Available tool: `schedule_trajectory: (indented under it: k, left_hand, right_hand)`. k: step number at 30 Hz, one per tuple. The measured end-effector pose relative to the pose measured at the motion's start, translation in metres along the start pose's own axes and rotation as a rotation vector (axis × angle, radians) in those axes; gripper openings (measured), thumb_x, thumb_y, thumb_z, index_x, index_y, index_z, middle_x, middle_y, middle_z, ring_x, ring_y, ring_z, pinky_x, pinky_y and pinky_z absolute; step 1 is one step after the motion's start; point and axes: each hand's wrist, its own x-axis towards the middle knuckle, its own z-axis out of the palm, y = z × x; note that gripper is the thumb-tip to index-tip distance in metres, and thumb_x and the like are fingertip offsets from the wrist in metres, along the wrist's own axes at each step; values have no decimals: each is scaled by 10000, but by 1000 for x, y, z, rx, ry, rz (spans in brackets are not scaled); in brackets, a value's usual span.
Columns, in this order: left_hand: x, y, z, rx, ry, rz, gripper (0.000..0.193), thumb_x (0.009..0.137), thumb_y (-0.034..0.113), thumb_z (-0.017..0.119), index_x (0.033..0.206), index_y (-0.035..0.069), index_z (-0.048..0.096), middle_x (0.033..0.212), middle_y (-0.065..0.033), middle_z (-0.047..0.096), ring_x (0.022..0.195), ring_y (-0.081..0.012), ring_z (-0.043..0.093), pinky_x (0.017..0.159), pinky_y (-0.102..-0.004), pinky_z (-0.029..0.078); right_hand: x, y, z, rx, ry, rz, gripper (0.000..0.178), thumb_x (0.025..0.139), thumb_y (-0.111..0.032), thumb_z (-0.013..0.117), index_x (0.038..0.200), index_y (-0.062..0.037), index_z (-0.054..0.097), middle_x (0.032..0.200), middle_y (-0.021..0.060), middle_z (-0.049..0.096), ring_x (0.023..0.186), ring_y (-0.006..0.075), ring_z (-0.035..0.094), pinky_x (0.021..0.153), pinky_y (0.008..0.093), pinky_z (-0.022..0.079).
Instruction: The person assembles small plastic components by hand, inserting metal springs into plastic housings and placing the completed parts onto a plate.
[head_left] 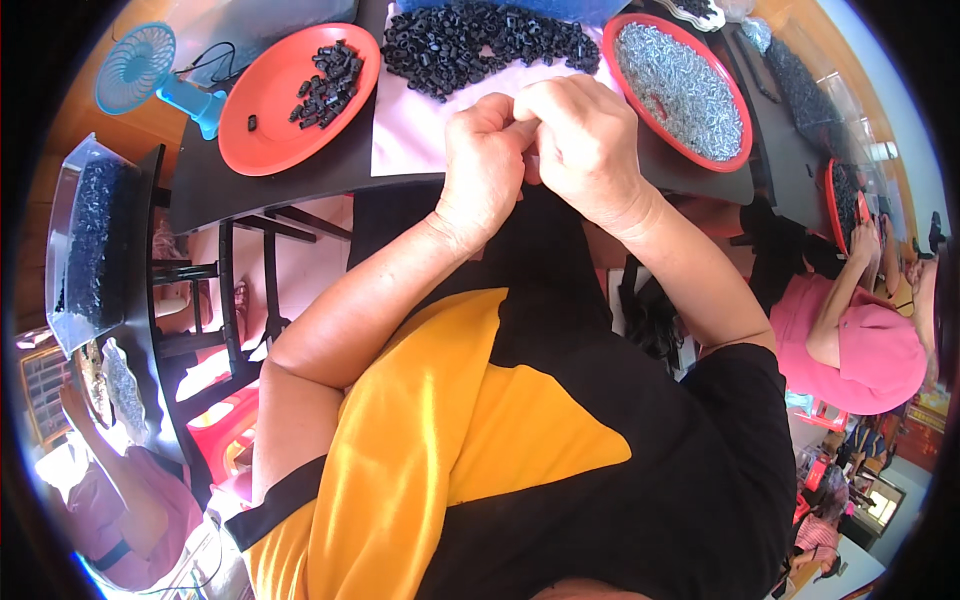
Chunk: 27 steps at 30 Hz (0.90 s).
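My left hand (pixel 482 165) and my right hand (pixel 585 140) meet at the near edge of a pink sheet (pixel 408 135), fingers closed and tips together. Whatever they pinch is hidden behind the fingers. Just beyond them, a heap of small black plastic parts (pixel 450 50) spreads over the sheet. To the left lies a red plate (pixel 255 85) with a smaller group of black parts (pixel 335 85). On the right, another red plate (pixel 742 150) is full of small silvery metal pieces (pixel 680 90).
A blue fan (pixel 137 68) stands at the far left. Beside the dark table (pixel 200 190), a clear bin (pixel 95 240) holds dark parts. Co-workers sit on both sides, one in a pink top (pixel 850 340) at right, one in a pale pink top (pixel 140 510) at lower left.
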Motion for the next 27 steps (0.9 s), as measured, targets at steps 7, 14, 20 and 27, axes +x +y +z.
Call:
schedule_trajectory:
  k: [7, 14, 20, 27]
  left_hand:
    - [-1, -3, 3, -125, 35, 61, 155, 912, 75, 611, 795, -27, 611, 668, -55, 604, 516, -109, 556, 407, -240, 412]
    - [7, -3, 4, -195, 116, 44, 96, 837, -16, 592, 746, -41, 614, 694, -57, 606, 609, -128, 545, 534, -265, 437]
    - [7, 6, 11, -340, 145, -127, 105, 824, -36, 538, 770, -38, 629, 711, -74, 604, 607, -138, 526, 533, -282, 419]
    - [10, -1, 14, -450, 196, -139, 163, 829, -35, 483, 783, -37, 639, 737, -99, 606, 626, -182, 540, 544, -320, 430]
  right_hand:
    - [-8, -15, 1, -19, 71, 94, 212, 669, -32, 658, 854, -102, 583, 734, 40, 604, 679, 250, 594, 605, 377, 470]
    - [-14, -15, 11, -66, 75, 85, 331, 635, -24, 661, 957, -76, 602, 801, 62, 604, 765, 270, 583, 661, 384, 469]
    - [-16, -6, 13, -55, 102, 43, 328, 645, -46, 667, 967, -69, 608, 787, 57, 595, 752, 264, 579, 662, 378, 464]
    - [-17, -10, 14, -61, 122, 26, 320, 650, -94, 682, 960, -64, 610, 767, 43, 586, 729, 248, 568, 644, 374, 463]
